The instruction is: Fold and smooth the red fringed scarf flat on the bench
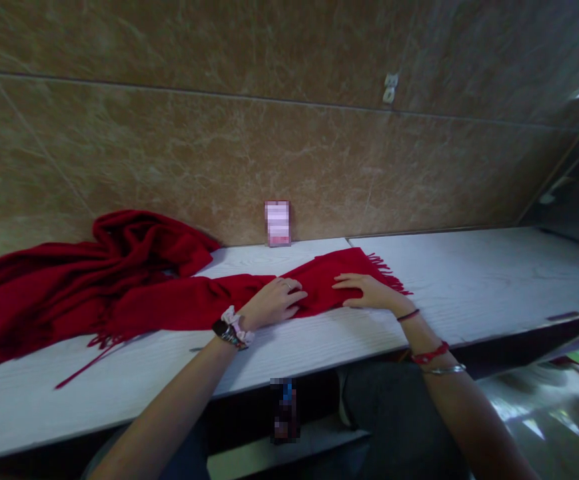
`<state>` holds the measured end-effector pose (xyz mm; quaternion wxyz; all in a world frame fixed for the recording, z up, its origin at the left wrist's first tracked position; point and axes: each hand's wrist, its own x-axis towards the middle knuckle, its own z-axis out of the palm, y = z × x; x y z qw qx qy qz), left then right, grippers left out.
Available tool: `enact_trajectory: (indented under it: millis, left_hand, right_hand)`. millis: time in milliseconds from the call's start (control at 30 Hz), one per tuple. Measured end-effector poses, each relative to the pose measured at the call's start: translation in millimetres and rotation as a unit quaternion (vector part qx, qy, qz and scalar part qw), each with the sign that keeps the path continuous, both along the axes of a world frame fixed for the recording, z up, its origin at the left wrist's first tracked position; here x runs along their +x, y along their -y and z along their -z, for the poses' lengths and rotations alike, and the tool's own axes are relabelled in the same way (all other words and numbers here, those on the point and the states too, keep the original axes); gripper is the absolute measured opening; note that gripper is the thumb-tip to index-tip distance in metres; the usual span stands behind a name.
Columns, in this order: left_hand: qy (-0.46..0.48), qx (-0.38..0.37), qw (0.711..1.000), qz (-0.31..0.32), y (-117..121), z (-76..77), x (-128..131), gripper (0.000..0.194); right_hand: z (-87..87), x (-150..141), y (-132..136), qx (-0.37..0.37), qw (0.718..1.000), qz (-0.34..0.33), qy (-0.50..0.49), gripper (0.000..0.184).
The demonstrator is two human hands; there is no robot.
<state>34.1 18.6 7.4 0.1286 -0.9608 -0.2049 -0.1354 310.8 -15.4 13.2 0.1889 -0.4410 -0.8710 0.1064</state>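
A long red scarf [169, 307] lies along the white tabletop, its right end spread fairly flat with a fringe at the edge. To the left the cloth is bunched into a loose heap with folds, and a few fringe strands trail toward the front. My left hand [274, 301] rests on the flat part with its fingers slightly bent and apart. Nearer the fringed end, my right hand [364, 291] lies on the cloth, fingers spread. Neither hand visibly pinches the fabric.
A blurred phone-like rectangle [278, 224] leans against the brown tiled wall [209, 160] behind the table. The white tabletop [469, 273] runs on to the right. A small white fixture [390, 88] is on the wall. Below the front edge is a pixelated item [285, 410].
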Motion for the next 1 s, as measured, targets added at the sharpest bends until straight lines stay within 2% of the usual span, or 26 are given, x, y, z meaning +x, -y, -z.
enact_trajectory:
  millis: [67, 133, 200, 333, 500, 667, 833, 1000]
  left_hand:
    - [-0.003, -0.027, 0.999, 0.037, 5, 2.2, 6, 0.036]
    - [-0.018, -0.039, 0.998, 0.036, 9, 4.5, 12, 0.036]
    - [-0.032, -0.042, 0.998, 0.016, 9, 6.9, 14, 0.033]
    - [-0.016, -0.042, 0.999, -0.003, 6, 10.4, 12, 0.041]
    - [0.009, -0.033, 0.997, -0.068, 3, 10.1, 9, 0.035]
    - [0.013, -0.01, 0.995, -0.103, 4, 7.0, 9, 0.03]
    - [0.022, 0.001, 0.994, -0.107, 7, 3.2, 8, 0.029]
    - [0.028, 0.026, 0.995, -0.088, 4, 5.0, 8, 0.028]
  right_hand:
    - [-1.7, -2, 1, 0.009, 1.0, 0.003, 0.012, 0.032]
    - [-2.7, -3, 1, 0.018, 1.0, 0.004, 0.016, 0.027]
    - [-3.4, -3, 1, 0.021, 1.0, 0.003, 0.022, 0.025]
    - [-4.6, -3, 2, 0.027, 0.999, 0.005, 0.03, 0.021]
    - [-6.8, -8, 5, 0.04, 0.999, 0.013, 0.029, 0.022]
    - [-3.0, -24, 11, 0.102, 0.994, -0.013, 0.037, 0.028]
    - [4.5, -51, 16, 0.187, 0.978, 0.048, 0.08, 0.025]
    - [8.3, -63, 15, 0.21, 0.966, 0.111, 0.105, 0.015]
